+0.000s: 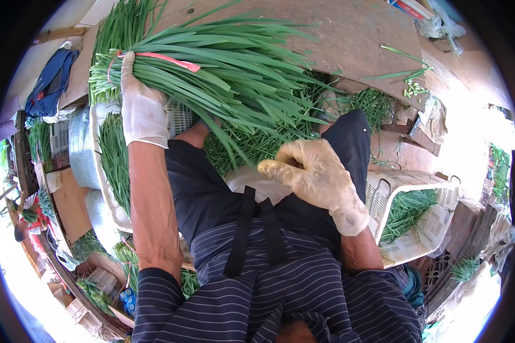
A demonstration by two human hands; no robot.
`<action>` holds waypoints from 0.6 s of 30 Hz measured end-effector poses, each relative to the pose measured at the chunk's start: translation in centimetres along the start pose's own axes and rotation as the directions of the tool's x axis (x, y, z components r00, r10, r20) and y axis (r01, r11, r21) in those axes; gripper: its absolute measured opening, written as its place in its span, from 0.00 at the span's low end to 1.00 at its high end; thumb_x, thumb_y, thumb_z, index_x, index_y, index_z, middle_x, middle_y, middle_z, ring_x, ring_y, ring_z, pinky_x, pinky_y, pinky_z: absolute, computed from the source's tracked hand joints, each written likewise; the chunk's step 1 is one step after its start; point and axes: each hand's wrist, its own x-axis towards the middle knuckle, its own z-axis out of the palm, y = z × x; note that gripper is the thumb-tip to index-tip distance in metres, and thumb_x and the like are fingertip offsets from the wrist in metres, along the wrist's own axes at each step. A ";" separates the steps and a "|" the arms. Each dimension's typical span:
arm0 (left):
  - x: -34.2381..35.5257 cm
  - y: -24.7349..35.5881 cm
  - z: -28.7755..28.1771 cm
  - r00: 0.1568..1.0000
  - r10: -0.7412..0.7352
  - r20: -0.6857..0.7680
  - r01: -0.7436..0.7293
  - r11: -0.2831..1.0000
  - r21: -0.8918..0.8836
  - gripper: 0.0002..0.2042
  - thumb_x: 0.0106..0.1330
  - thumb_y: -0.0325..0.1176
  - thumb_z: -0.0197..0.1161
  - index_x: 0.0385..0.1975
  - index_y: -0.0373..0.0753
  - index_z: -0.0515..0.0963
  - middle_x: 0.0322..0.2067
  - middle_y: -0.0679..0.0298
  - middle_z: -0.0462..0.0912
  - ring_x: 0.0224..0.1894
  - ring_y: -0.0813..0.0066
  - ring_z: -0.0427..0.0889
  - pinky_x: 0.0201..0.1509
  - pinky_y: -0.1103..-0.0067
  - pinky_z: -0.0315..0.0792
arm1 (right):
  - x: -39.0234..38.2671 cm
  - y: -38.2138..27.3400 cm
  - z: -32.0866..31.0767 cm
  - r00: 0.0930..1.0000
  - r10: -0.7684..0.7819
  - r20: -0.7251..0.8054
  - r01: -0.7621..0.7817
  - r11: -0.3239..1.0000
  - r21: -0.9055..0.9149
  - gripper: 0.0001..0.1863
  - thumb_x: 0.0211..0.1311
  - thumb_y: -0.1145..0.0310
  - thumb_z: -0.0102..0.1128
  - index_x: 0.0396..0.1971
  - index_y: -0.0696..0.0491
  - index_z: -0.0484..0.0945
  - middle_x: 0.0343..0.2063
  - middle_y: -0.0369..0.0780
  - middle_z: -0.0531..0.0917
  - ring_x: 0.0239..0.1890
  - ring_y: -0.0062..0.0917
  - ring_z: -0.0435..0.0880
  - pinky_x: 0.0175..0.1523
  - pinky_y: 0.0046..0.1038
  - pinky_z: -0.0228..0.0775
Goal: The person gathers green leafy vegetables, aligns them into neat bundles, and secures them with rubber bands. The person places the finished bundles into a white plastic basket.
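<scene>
My left hand, in a pale thin glove, grips a thick bunch of garlic chives near its cut white-green ends. A red tie goes round the bunch, its loose end lying over the leaves. The long green tips fan out to the right, above my lap. Over my right thigh is my right hand, in a yellowed glove, fingers curled in and apart from the bunch. Whether anything is inside those curled fingers is hidden.
A wooden board lies ahead, with cut scraps at its right. Loose chives are heaped below it, between my legs. A white plastic basket with greens lies to my right. Another crate with chives stands left, beside a plastic-wrapped roll.
</scene>
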 end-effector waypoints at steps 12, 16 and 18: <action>-1.8 -0.9 -1.5 0.949 -0.177 0.262 0.181 0.983 0.010 0.14 0.70 0.42 0.67 0.46 0.39 0.81 0.40 0.58 0.89 0.41 0.58 0.88 0.53 0.64 0.83 | 1.4 -0.6 2.9 0.877 -0.478 0.052 0.480 0.876 -0.037 0.17 0.63 0.61 0.66 0.20 0.55 0.76 0.17 0.48 0.77 0.25 0.50 0.78 0.31 0.45 0.68; 0.7 -1.1 -1.8 0.962 -0.095 0.256 0.099 0.995 -0.003 0.15 0.67 0.42 0.69 0.46 0.39 0.80 0.44 0.58 0.87 0.44 0.56 0.86 0.55 0.61 0.80 | -1.0 -0.2 1.1 0.717 -0.697 0.008 0.686 0.704 -0.182 0.18 0.58 0.63 0.67 0.15 0.52 0.70 0.16 0.42 0.75 0.20 0.43 0.77 0.27 0.41 0.66; 1.5 -1.1 -1.4 0.973 -0.090 0.212 0.102 0.994 -0.045 0.16 0.68 0.42 0.69 0.48 0.39 0.80 0.46 0.59 0.87 0.46 0.58 0.86 0.56 0.61 0.80 | -2.4 -0.4 0.8 0.678 -0.732 -0.063 0.693 0.666 -0.276 0.18 0.60 0.62 0.68 0.15 0.51 0.71 0.15 0.40 0.73 0.19 0.40 0.77 0.26 0.39 0.67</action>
